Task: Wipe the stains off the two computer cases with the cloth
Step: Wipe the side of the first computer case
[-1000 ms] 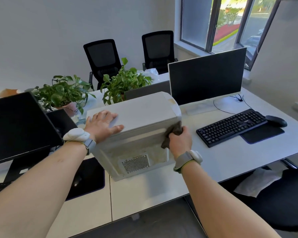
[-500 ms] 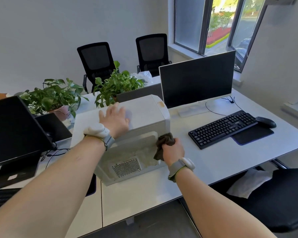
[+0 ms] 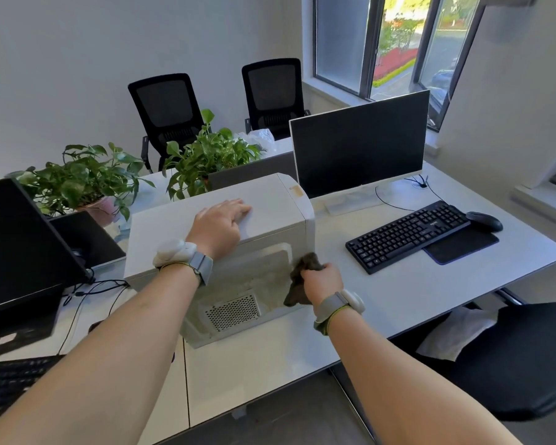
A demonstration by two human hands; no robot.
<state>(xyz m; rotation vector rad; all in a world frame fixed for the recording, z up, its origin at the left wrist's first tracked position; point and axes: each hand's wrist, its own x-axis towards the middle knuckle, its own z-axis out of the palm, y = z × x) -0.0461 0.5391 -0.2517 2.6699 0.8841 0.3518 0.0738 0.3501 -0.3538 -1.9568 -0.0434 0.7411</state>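
The white computer case (image 3: 225, 232) lies on its side on the worktop (image 3: 302, 354), between two monitors. The left hand (image 3: 217, 224) rests flat on its upper panel, fingers extended. The right hand (image 3: 321, 281) has its grip closed around the dark cloth (image 3: 299, 277), which is pressed against the stained, vented near face at its right edge.

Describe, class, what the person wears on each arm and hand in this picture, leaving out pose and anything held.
Both forearms are bare, with no sleeves showing, and neither the left hand nor the right hand wears a glove. Each wrist carries a grey fabric strap with a rounded white plastic device: the left wristband and the right wristband. A yellow-green edging shows along each strap.
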